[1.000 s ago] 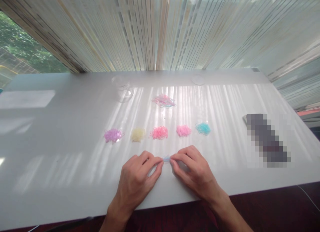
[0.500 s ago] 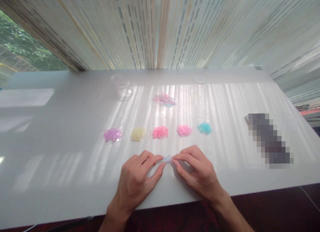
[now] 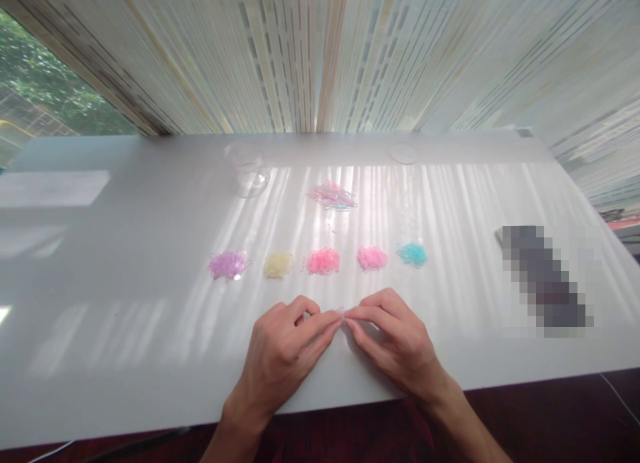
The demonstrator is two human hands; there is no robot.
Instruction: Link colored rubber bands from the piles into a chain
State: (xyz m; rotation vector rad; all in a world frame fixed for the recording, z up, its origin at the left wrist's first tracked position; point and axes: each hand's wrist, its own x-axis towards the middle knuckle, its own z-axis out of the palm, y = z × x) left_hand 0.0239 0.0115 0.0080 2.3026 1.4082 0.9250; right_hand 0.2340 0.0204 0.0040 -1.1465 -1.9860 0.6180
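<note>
My left hand (image 3: 285, 343) and my right hand (image 3: 397, 333) meet near the front of the table, thumb and forefinger pinched on each. Between the fingertips is a little bunch of pale blue rubber bands (image 3: 342, 310), mostly hidden by the fingers. Beyond the hands lies a row of small heaps of rubber bands: purple (image 3: 227, 266), pale yellow (image 3: 278, 265), coral pink (image 3: 323, 262), light pink (image 3: 372, 258) and turquoise (image 3: 413, 254). Farther back, a mixed heap of rubber bands (image 3: 332, 196) in pink, lilac and blue rests on the table.
A clear jar (image 3: 249, 173) stands at the back left of the white table (image 3: 125, 263), and a clear round lid (image 3: 403, 152) lies at the back right. A blurred-out dark object (image 3: 545, 276) lies on the right. Striped curtains (image 3: 280, 56) hang behind.
My left hand has moved right, closing the gap to the right hand, so the pale blue bands show less than before. The heaps stay put; the view has shifted slightly.
</note>
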